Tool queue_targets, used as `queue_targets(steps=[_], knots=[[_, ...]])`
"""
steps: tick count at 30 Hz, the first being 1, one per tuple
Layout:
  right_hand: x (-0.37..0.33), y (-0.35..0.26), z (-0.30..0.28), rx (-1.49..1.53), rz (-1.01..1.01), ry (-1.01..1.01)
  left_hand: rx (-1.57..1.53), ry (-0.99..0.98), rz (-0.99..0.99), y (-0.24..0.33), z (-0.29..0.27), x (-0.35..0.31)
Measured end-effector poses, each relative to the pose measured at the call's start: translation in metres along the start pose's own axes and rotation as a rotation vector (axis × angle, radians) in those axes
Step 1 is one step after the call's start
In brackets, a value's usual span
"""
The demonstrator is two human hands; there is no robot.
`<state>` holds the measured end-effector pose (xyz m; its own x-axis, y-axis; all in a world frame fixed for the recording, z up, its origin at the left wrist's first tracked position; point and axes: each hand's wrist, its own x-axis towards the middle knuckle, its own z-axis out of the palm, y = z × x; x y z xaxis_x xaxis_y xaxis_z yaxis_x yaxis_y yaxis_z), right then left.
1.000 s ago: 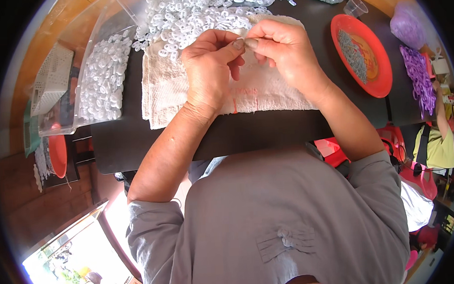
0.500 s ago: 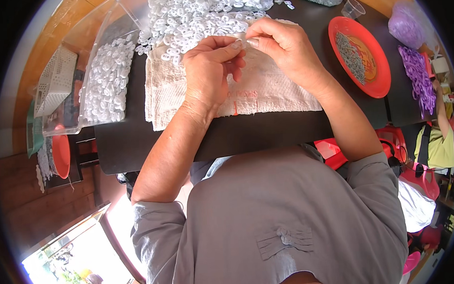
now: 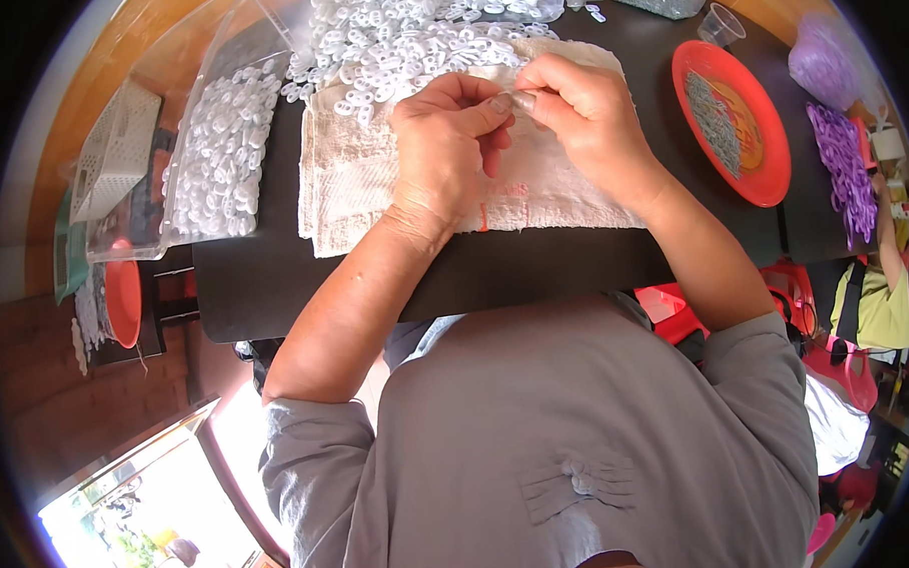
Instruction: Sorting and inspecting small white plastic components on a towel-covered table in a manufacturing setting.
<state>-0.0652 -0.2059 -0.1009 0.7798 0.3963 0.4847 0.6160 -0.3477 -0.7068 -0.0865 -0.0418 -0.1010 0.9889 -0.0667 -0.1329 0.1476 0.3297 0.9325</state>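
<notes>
Over a folded cream towel [image 3: 361, 197] on the dark table, my two hands meet fingertip to fingertip. My left hand [image 3: 449, 134] is closed in a pinch, thumb on top and the other fingers curled beneath. Thumb and forefinger of my right hand [image 3: 589, 119] are also pinched, right beside the left thumb tip. Whatever lies between the fingertips is too small to make out. Just beyond my hands, a heap of small white oval plastic pieces with holes [image 3: 416, 55] spills onto the towel's far edge.
At left, a clear plastic bin [image 3: 163, 249] holds more white pieces. On the right lies a red plate [image 3: 776, 173] with small grey metal parts [image 3: 714, 125]. Beyond are a clear cup [image 3: 721, 24], a purple chain-like pile [image 3: 846, 165] and a purple bag [image 3: 822, 61]. Another person's arm [image 3: 888, 234] shows far right.
Both hands have shifted slightly right and nearer in the picture, and the fingertips have come together. The whole scene has also moved a little as the head turned.
</notes>
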Motion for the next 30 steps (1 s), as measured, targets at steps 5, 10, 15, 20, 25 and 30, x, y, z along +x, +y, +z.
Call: queue_targets(steps=[5,10,15,20,25,30], knots=[[-0.004,0.001,0.007,0.203,0.297,-0.015,0.041,0.053,0.04,-0.006,0.002,-0.001],[0.006,-0.008,0.006,0.376,0.363,0.043,-0.058,0.083,0.136,0.008,-0.005,0.005],[0.028,0.002,0.01,0.288,0.32,-0.034,-0.279,0.283,0.258,0.033,-0.036,0.02],[0.076,0.014,0.047,-0.397,-0.02,-0.085,-0.324,0.29,0.281,0.034,-0.034,0.019],[0.09,0.012,0.063,-0.693,-0.115,-0.22,-0.294,0.287,0.298,0.036,-0.032,0.014],[0.094,0.001,0.061,-0.681,-0.05,-0.372,-0.27,0.261,0.285,0.035,-0.032,0.014]])
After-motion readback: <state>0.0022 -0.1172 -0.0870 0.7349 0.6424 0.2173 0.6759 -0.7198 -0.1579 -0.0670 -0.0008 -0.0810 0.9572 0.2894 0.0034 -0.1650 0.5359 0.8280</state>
